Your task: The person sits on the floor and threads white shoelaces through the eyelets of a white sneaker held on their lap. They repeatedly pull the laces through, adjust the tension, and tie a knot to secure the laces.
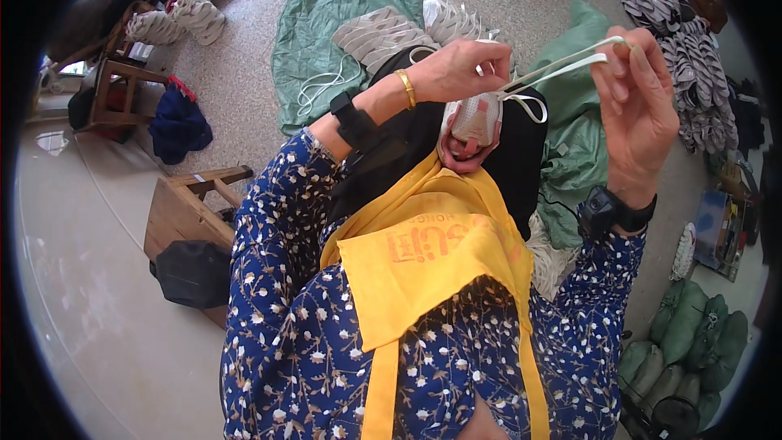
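Two bare hands meet my remote view above a white-and-pink shoe, which rests on the wearer's black-clothed lap, its pink-edged end toward the body, just above a yellow apron. I see the right hand raised off to the side, thumb and fingertips pinched together on a white lace, which stretches slanting up from the shoe to that grip; nearer the shoe, a small loop of lace hangs loose. The left hand is directly over the shoe, its fingers curled inward beside the lace; I cannot tell whether they have hold of it or how tightly they close. A gold bracelet circles the left wrist, and each forearm wears a black strapped device. The sleeves are dark blue with small white flowers. Beyond the knees, I make out a green sheet on the speckled floor, bearing a coil of white cord, with stacked pale shoe pieces by it. To the left is a wooden stool; at the far right, more grey-white pieces are heaped.
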`<move>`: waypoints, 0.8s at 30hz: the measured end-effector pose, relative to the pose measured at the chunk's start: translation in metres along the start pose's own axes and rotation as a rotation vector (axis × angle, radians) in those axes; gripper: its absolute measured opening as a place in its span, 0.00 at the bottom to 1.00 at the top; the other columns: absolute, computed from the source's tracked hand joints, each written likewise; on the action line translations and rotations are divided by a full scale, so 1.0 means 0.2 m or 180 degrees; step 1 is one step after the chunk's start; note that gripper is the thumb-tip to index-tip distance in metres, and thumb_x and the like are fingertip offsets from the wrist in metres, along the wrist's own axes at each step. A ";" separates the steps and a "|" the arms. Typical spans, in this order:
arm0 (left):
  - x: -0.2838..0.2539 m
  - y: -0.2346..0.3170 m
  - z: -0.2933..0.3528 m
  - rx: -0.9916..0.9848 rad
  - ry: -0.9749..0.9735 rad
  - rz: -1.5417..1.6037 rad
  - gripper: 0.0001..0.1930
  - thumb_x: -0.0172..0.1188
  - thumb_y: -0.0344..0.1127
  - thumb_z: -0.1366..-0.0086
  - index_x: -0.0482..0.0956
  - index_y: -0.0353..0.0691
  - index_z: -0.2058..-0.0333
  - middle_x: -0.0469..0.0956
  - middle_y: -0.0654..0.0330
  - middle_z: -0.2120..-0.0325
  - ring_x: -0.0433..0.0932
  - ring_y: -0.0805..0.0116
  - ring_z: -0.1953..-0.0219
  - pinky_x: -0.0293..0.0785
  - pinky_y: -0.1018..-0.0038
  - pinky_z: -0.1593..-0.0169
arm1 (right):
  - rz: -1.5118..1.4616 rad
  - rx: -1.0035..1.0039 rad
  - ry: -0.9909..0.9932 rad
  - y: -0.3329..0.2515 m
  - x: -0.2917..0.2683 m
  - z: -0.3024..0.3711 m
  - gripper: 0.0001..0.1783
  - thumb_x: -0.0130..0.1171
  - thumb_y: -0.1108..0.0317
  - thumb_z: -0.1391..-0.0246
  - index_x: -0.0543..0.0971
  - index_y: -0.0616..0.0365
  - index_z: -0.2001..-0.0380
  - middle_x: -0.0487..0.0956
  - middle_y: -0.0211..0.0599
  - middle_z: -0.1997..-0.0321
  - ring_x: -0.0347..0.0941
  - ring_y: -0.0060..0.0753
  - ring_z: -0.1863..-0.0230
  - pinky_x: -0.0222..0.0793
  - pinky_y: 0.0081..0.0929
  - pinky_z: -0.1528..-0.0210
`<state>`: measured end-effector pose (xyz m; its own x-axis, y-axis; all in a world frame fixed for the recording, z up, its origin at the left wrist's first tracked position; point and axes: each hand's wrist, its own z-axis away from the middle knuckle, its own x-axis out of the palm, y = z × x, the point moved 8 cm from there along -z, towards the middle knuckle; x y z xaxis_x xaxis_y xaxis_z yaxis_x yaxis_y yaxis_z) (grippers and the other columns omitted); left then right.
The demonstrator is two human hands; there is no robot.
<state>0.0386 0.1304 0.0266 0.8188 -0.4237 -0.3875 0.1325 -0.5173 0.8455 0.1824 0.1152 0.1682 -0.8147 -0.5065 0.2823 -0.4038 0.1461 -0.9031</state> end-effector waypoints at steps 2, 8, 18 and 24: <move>0.01 0.02 0.00 0.0073 -0.0074 0.0059 0.05 0.60 0.30 0.34 0.77 0.39 0.60 0.83 0.63 0.67 0.81 0.72 0.63 0.78 0.72 0.56 | -0.0042 0.0005 -0.0098 0.02 0.02 -0.01 0.09 0.54 0.70 0.32 0.79 0.66 0.59 0.75 0.32 0.68 0.61 0.15 0.75 0.54 0.15 0.74; 0.09 -0.01 -0.01 -0.0273 -0.0471 0.0424 0.07 0.59 0.29 0.33 0.76 0.39 0.57 0.81 0.63 0.66 0.80 0.74 0.62 0.77 0.72 0.54 | -0.0137 0.0045 -0.0174 0.03 0.05 -0.01 0.09 0.54 0.70 0.31 0.79 0.65 0.58 0.75 0.31 0.67 0.62 0.15 0.75 0.54 0.15 0.74; 0.04 -0.16 0.08 -0.0858 0.0268 0.1291 0.10 0.57 0.37 0.26 0.76 0.38 0.65 0.77 0.68 0.72 0.72 0.81 0.69 0.71 0.80 0.63 | 0.0367 0.0114 0.0334 -0.04 -0.12 0.21 0.10 0.48 0.64 0.27 0.73 0.57 0.63 0.75 0.32 0.71 0.66 0.16 0.76 0.61 0.14 0.77; -0.02 -0.23 0.27 -0.1404 0.0451 0.1630 0.15 0.50 0.44 0.21 0.73 0.43 0.67 0.76 0.69 0.69 0.71 0.82 0.69 0.71 0.82 0.61 | 0.1433 0.1328 0.1270 0.14 -0.69 0.72 0.12 0.50 0.62 0.27 0.69 0.51 0.68 0.72 0.27 0.76 0.63 0.12 0.80 0.58 0.11 0.80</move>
<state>-0.0007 0.1164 -0.0296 0.9000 -0.4170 0.1270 -0.1001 0.0857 0.9913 0.3434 0.0674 0.0566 -0.9861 -0.1140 -0.1208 0.1332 -0.1091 -0.9851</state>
